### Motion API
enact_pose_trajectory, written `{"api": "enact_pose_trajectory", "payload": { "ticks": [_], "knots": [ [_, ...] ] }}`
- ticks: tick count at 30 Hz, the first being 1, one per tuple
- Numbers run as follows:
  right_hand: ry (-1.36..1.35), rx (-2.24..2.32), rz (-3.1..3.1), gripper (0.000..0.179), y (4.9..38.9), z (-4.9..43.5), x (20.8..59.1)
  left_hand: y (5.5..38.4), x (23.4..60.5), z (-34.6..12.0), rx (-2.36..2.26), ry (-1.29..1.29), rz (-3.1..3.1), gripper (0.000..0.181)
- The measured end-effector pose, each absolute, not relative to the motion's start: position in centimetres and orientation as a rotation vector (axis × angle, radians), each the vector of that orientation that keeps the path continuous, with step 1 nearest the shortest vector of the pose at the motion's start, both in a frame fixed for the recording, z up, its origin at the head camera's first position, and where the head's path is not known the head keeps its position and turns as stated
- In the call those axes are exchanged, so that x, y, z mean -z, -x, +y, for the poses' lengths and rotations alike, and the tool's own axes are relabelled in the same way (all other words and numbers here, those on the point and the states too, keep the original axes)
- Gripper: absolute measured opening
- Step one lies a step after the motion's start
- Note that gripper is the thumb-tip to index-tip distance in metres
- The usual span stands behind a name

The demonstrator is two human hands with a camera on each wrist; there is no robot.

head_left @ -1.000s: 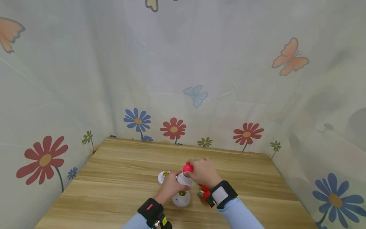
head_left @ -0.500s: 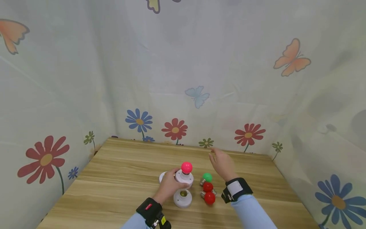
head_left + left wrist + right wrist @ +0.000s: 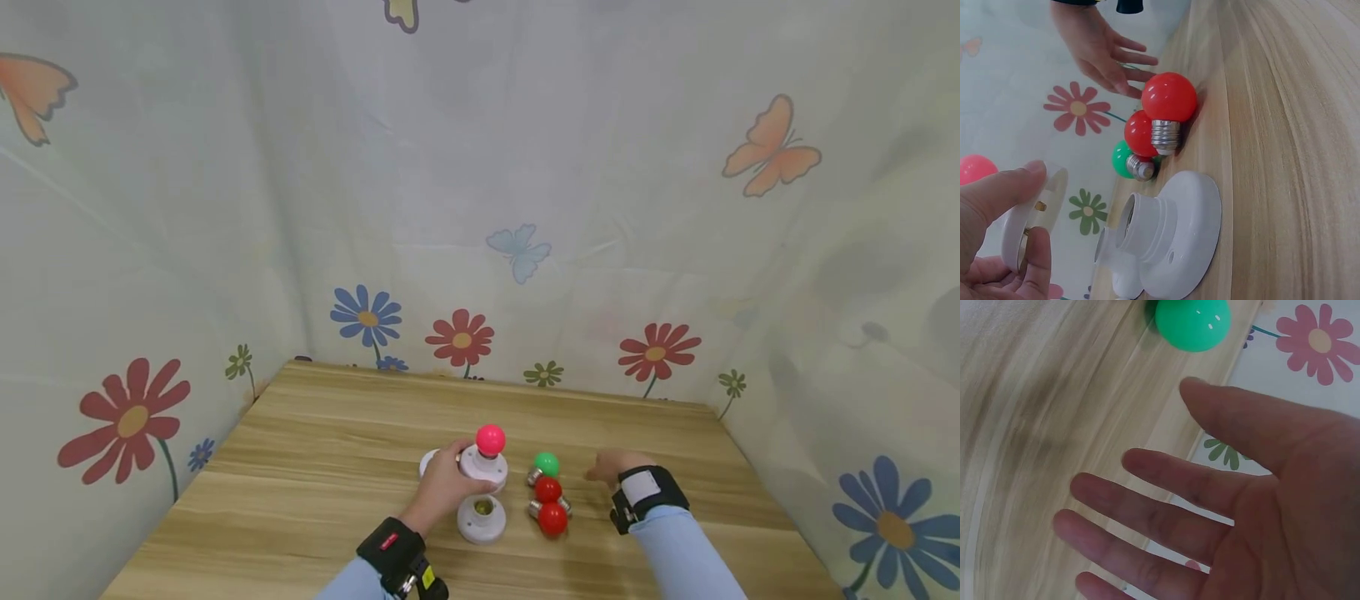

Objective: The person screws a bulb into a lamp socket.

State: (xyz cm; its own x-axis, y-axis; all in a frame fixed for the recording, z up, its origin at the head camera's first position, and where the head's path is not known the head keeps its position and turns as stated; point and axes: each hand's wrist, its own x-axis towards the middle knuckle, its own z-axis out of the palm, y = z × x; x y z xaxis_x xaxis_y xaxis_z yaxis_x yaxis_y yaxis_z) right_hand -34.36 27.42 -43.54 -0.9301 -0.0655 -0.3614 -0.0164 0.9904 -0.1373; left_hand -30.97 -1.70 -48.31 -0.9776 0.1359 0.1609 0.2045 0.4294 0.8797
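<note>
My left hand (image 3: 444, 485) grips a round white lamp holder (image 3: 480, 468) by its edge, raised above the table. A pink bulb (image 3: 491, 440) stands upright in that holder. In the left wrist view the holder's underside shows brass-coloured parts between thumb and fingers. My right hand (image 3: 1254, 500) holds nothing, its fingers spread loosely, just right of the loose bulbs. Those are a green bulb (image 3: 547, 464), a red bulb (image 3: 548, 489) and a nearer red bulb (image 3: 552, 519), lying close together with metal screw bases.
An unfilled white lamp holder (image 3: 482, 525) sits on the wooden table (image 3: 337, 467) just in front of the raised one. Another white holder (image 3: 426, 461) is partly hidden behind my left hand. A flower-printed curtain (image 3: 570, 317) hangs around the back and sides.
My right hand has released the pink bulb and moved right and down, beyond the loose bulbs, uncovering them. My left hand keeps its grip on the holder with little movement.
</note>
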Motion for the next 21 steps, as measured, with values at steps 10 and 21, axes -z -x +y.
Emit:
{"api": "enact_pose_trajectory", "payload": {
  "ticks": [10, 21],
  "knots": [
    [0.106, 0.36, 2.76, 0.033, 34.3, 25.5, 43.0, 35.6, 47.3, -9.0, 1.542, 0.0, -2.386, 0.077],
    [0.2, 0.475, 2.736, 0.037, 33.5, 27.7, 44.6, 38.9, 53.0, -16.8, 1.312, -0.353, -2.385, 0.072]
  ]
}}
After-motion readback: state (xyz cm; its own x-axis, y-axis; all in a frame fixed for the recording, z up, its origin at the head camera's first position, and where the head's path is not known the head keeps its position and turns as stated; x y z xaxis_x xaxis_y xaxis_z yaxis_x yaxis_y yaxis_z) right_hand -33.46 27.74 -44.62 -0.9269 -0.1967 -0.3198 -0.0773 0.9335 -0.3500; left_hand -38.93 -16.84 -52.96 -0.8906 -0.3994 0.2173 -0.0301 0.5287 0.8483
